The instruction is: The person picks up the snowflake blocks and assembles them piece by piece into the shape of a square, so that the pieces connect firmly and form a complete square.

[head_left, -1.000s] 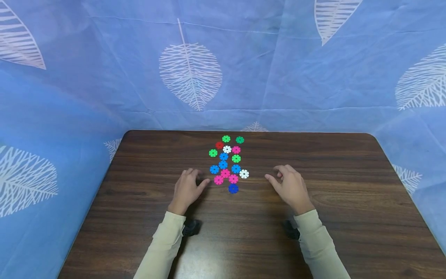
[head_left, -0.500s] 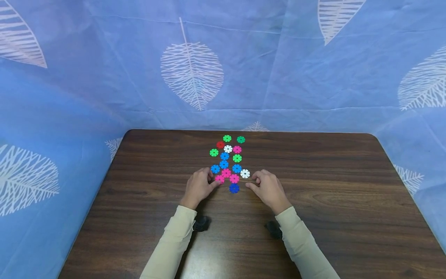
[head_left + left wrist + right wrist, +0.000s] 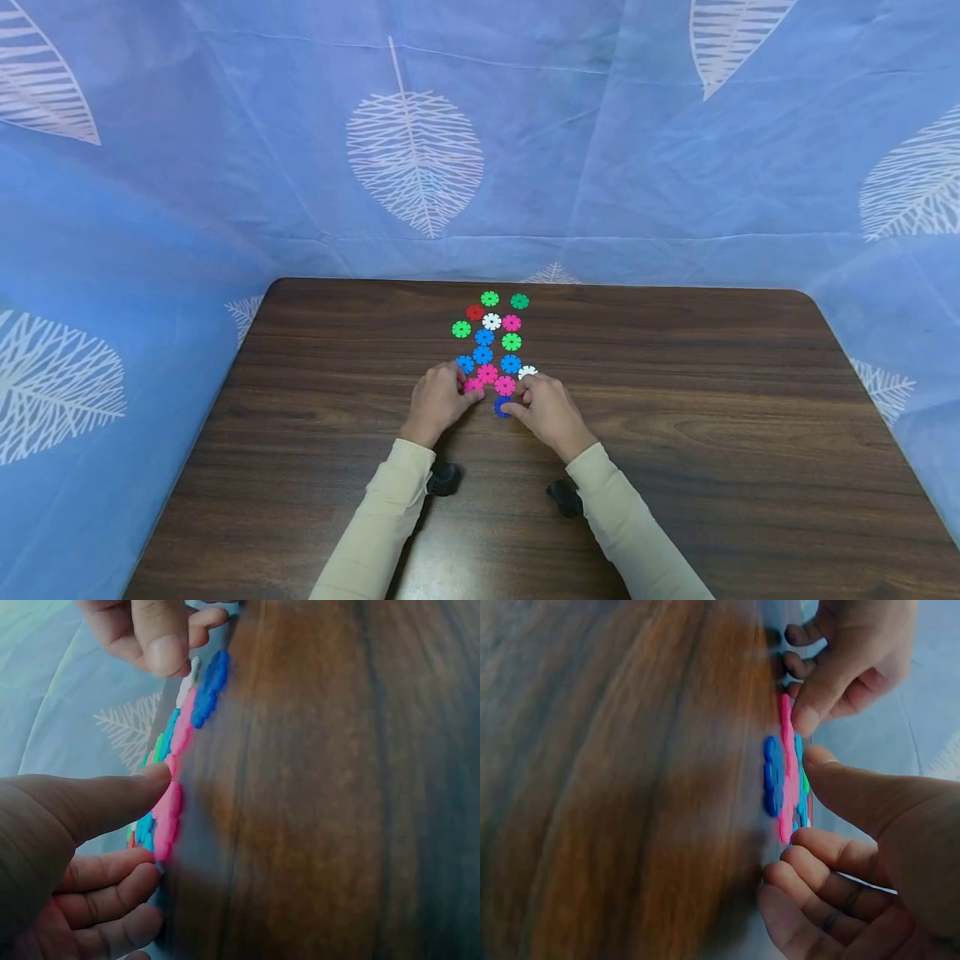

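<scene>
Flat notched plastic discs lie in a cluster on the table. My left hand (image 3: 437, 402) is at the near left of it, thumb over the nearest left pink disc (image 3: 472, 385) and fingers relaxed beside its edge. A light blue disc (image 3: 465, 364) lies just beyond those fingers. My right hand (image 3: 551, 410) is at the near right, its thumb overlapping the dark blue disc (image 3: 500, 407) in the head view. Its other fingers partly hide a white disc (image 3: 528, 372). In the right wrist view a gap shows between right thumb and fingers. Another pink disc (image 3: 505, 385) lies between the hands.
More discs stretch toward the back: a red disc (image 3: 475, 312), a white one, and several green and blue ones, including a dark green disc (image 3: 519, 301). The brown wooden table (image 3: 712, 400) ends at a blue leaf-patterned cloth (image 3: 555, 167). Dark wrist cameras sit under both sleeves.
Both hands have moved inward to the near end of the cluster, the right hand travelling farther left. The discs hold the same arrangement.
</scene>
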Tool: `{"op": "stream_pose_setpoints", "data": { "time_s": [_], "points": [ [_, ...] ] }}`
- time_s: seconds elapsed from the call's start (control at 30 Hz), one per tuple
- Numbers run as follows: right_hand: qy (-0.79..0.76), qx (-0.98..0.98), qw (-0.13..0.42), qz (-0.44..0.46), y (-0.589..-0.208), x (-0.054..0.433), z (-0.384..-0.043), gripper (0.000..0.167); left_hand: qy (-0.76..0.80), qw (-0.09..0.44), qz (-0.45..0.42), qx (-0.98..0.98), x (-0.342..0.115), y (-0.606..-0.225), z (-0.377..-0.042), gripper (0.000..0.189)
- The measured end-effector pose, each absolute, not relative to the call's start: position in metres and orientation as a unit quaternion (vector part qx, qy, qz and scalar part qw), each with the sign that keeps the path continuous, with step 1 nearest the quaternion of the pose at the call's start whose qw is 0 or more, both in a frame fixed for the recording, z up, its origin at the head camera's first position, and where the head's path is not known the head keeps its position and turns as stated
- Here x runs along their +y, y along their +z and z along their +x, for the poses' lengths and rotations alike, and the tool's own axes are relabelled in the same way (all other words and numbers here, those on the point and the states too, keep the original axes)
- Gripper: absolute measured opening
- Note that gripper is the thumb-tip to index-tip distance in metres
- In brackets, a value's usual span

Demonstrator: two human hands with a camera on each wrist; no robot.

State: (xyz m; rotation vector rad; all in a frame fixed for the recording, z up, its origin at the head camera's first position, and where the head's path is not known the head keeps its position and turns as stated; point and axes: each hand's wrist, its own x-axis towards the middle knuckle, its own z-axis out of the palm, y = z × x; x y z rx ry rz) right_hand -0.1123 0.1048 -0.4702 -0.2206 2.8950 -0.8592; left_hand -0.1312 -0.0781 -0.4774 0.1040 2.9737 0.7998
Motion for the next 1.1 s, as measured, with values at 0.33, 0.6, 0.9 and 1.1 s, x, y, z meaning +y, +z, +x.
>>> {"op": "stream_pose_setpoints", "data": {
  "time_s": [0.33, 0.6, 0.9, 1.1],
  "points": [
    [-0.269, 0.959, 0.065, -0.059, -0.475, 0.095, -0.11, 0.038, 0.256, 0.017, 0.025, 0.966, -0.075, -0.48, -0.13, 0.033],
    [-0.27, 0.96, 0.053, -0.046, -0.477, 0.092, -0.109, 0.035, 0.268, 0.036, 0.027, 0.962, -0.077, -0.478, -0.128, 0.031],
    [-0.281, 0.957, 0.065, -0.029, -0.476, 0.091, -0.107, 0.031, 0.297, 0.051, 0.011, 0.953, -0.078, -0.478, -0.128, 0.03],
    [-0.301, 0.952, 0.059, -0.008, -0.477, 0.092, -0.106, 0.039, 0.313, 0.036, 0.01, 0.949, -0.079, -0.479, -0.128, 0.03]
  ]
}}
